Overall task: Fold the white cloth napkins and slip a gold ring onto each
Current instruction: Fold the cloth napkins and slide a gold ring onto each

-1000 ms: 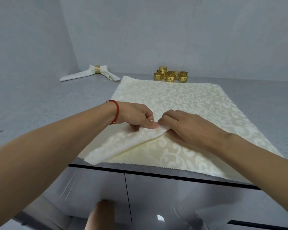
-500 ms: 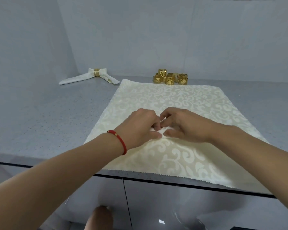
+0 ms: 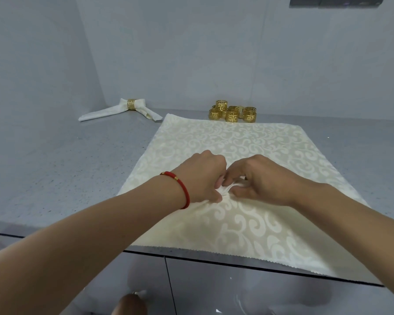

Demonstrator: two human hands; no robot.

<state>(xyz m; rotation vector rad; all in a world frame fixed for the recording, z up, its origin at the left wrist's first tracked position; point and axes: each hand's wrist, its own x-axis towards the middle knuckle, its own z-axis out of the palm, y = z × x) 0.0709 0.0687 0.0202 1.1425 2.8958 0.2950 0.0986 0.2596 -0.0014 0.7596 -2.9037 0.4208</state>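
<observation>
Your left hand (image 3: 200,176) and right hand (image 3: 259,178) meet, both pinching a bunched pucker at the middle of the cream scroll-patterned damask napkin (image 3: 237,142) spread beneath them on the speckled grey counter (image 3: 55,167). Beyond your fingers, filigree gold rings (image 3: 233,113) cluster; a ringed napkin (image 3: 123,109) lies far left.

One head-worn camera looks forward and down, close over the grey counter (image 3: 55,169), toward the back wall (image 3: 191,53).

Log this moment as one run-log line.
hands: left, right pinch napkin centre | rings untouched | ringed napkin done
</observation>
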